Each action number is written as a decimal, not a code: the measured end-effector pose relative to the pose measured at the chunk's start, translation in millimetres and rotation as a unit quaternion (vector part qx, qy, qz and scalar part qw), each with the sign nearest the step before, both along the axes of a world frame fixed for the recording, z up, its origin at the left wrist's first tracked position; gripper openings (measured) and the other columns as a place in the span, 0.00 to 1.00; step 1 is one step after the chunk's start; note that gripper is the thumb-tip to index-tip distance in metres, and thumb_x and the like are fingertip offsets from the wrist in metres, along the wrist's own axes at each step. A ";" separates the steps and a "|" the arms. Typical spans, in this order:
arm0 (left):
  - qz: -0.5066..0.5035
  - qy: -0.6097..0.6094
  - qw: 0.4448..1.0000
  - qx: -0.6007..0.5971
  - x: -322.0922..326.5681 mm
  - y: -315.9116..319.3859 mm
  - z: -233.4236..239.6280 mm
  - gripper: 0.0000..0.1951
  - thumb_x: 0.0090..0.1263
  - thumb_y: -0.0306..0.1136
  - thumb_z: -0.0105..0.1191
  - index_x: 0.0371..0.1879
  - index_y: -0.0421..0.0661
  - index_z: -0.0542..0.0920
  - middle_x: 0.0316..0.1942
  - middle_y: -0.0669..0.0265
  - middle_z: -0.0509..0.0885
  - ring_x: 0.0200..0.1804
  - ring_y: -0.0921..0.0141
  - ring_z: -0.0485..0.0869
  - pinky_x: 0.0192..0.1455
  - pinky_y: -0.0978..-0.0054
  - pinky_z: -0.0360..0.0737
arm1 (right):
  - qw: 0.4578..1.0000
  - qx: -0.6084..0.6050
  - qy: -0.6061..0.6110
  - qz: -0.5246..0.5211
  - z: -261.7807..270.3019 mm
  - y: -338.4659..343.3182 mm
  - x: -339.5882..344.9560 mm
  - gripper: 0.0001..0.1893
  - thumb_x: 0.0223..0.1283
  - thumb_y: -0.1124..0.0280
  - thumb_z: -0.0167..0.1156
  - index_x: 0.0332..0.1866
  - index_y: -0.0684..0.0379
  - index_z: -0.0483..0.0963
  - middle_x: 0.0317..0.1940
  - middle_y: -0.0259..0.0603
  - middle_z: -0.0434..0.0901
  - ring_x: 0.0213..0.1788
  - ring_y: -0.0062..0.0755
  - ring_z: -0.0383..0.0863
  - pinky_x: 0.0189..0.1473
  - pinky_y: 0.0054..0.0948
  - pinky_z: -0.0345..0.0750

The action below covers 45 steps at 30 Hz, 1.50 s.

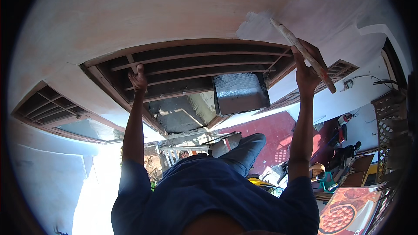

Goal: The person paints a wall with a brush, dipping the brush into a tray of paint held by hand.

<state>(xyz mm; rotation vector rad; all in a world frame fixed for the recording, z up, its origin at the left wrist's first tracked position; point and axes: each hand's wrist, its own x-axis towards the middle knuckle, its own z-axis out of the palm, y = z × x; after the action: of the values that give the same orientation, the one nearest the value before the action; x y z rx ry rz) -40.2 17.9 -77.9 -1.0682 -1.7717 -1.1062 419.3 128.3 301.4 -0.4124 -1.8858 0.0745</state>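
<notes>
My left hand (pixel 138 79) is raised to the wooden slats (pixel 183 68) of a vent above a window, its fingers closed round a short upright bar at the vent's left part. My right hand (pixel 308 65) holds a long paintbrush (pixel 302 52), seen edge-on, near the vent's right end. The brush's upper tip is at the wall (pixel 196 13), beside a whitish patch of paint (pixel 256 26). Between my arms, a black paint tray (pixel 241 93) with a clear plastic lining hangs or rests at the slats' lower edge; how it is held cannot be told.
A window pane (pixel 179 114) lies below the slats. Another slatted window (pixel 55 107) is at the left. Far below are a red tiled floor (pixel 241 137), a white railing (pixel 169 156), a teal plastic chair (pixel 327 182), a parked motorcycle and a printed banner (pixel 349 209). Wires hang at the right wall.
</notes>
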 end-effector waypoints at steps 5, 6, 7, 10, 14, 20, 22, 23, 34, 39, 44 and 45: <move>-0.021 -0.011 1.000 -0.004 18.1 10.2 24.8 0.26 0.62 0.24 0.44 0.59 0.50 0.55 0.47 0.44 0.67 0.43 0.42 0.67 0.43 0.47 0.67 | 0.997 -0.059 0.000 0.051 -66.5 -19.2 -12.6 0.11 0.45 0.77 0.64 0.37 0.62 0.76 0.34 0.41 0.79 0.36 0.29 0.79 0.37 0.24 0.76; -0.003 0.017 1.000 -0.006 12.0 2.4 24.4 0.23 0.63 0.27 0.43 0.58 0.48 0.57 0.47 0.44 0.67 0.44 0.42 0.67 0.43 0.48 0.66 | 0.995 -0.070 -0.001 0.077 -75.4 -21.0 -21.8 0.12 0.44 0.78 0.64 0.37 0.62 0.76 0.33 0.41 0.79 0.36 0.27 0.79 0.36 0.23 0.76; -0.001 0.035 0.999 -0.007 11.8 0.6 30.1 0.21 0.64 0.28 0.43 0.57 0.47 0.58 0.47 0.43 0.68 0.44 0.42 0.67 0.43 0.49 0.66 | 0.995 -0.070 0.007 0.074 -81.9 -19.1 -26.0 0.12 0.44 0.78 0.64 0.37 0.62 0.76 0.33 0.41 0.79 0.36 0.27 0.79 0.36 0.23 0.76; -0.087 -0.215 0.973 -0.013 28.7 -1.8 57.0 0.17 0.67 0.38 0.40 0.51 0.43 0.65 0.46 0.42 0.69 0.44 0.45 0.67 0.46 0.52 0.64 | 0.992 -0.087 0.021 0.084 -86.5 -9.4 -29.3 0.11 0.45 0.78 0.64 0.37 0.62 0.76 0.31 0.40 0.79 0.32 0.26 0.79 0.34 0.21 0.76; -0.072 -0.264 0.961 0.027 37.0 -3.8 70.1 0.18 0.68 0.41 0.38 0.48 0.41 0.68 0.45 0.44 0.71 0.43 0.45 0.68 0.47 0.54 0.63 | 0.994 -0.090 0.051 0.023 -75.5 4.8 -11.8 0.09 0.45 0.77 0.63 0.35 0.60 0.76 0.31 0.39 0.79 0.32 0.28 0.79 0.34 0.23 0.76; -0.058 -0.175 0.982 0.036 25.4 -7.1 50.7 0.17 0.67 0.41 0.39 0.46 0.41 0.69 0.44 0.48 0.72 0.42 0.46 0.69 0.46 0.56 0.64 | 0.994 -0.006 0.071 -0.081 -64.0 31.1 32.0 0.09 0.45 0.78 0.63 0.34 0.62 0.76 0.31 0.39 0.79 0.33 0.27 0.79 0.33 0.23 0.75; -0.061 -0.168 0.983 0.048 30.1 -1.8 53.3 0.16 0.68 0.40 0.39 0.47 0.41 0.69 0.44 0.49 0.73 0.43 0.47 0.69 0.47 0.55 0.63 | 0.992 -0.014 0.098 -0.084 -62.5 33.3 39.1 0.09 0.45 0.79 0.63 0.34 0.62 0.76 0.31 0.39 0.79 0.33 0.28 0.79 0.33 0.23 0.76; -0.067 -0.175 0.981 0.053 31.4 -0.6 55.1 0.16 0.68 0.40 0.39 0.47 0.41 0.69 0.44 0.49 0.73 0.43 0.47 0.69 0.48 0.55 0.63 | 0.991 -0.012 0.099 -0.087 -61.9 31.8 40.3 0.09 0.45 0.79 0.63 0.34 0.62 0.76 0.31 0.39 0.79 0.33 0.28 0.79 0.33 0.23 0.76; -0.097 -0.363 0.926 0.043 53.7 -4.3 89.2 0.26 0.66 0.52 0.37 0.45 0.37 0.70 0.45 0.44 0.72 0.46 0.48 0.67 0.52 0.59 0.60 | 0.988 0.068 -0.025 -0.135 -41.2 19.4 31.8 0.09 0.44 0.78 0.63 0.35 0.61 0.76 0.30 0.40 0.79 0.31 0.30 0.80 0.31 0.24 0.77; -0.082 -0.323 0.942 0.031 25.8 1.0 53.4 0.26 0.65 0.52 0.36 0.45 0.39 0.71 0.45 0.43 0.71 0.45 0.47 0.67 0.50 0.56 0.60 | 0.997 -0.068 0.016 0.017 -63.4 0.3 -1.6 0.10 0.44 0.77 0.64 0.35 0.61 0.76 0.30 0.40 0.79 0.31 0.30 0.80 0.30 0.24 0.76; -0.085 -0.304 0.949 0.031 19.8 1.2 49.5 0.28 0.64 0.53 0.38 0.44 0.35 0.71 0.44 0.40 0.71 0.45 0.47 0.68 0.48 0.55 0.61 | 0.997 -0.064 0.026 -0.029 -68.6 18.0 1.2 0.10 0.46 0.79 0.63 0.37 0.63 0.75 0.33 0.40 0.79 0.34 0.23 0.79 0.34 0.18 0.75; -0.093 -0.300 0.949 0.028 27.0 3.1 59.1 0.28 0.64 0.53 0.38 0.44 0.35 0.71 0.44 0.40 0.71 0.45 0.47 0.68 0.48 0.55 0.61 | 0.997 -0.063 0.031 -0.038 -68.3 23.4 10.3 0.10 0.46 0.79 0.63 0.37 0.63 0.75 0.33 0.40 0.79 0.34 0.23 0.79 0.34 0.18 0.75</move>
<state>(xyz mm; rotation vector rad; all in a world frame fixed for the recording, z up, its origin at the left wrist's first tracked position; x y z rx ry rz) -13.2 21.0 -18.8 -0.9359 -2.1072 -1.7260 429.6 151.7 233.1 -0.5611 -1.8077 0.1550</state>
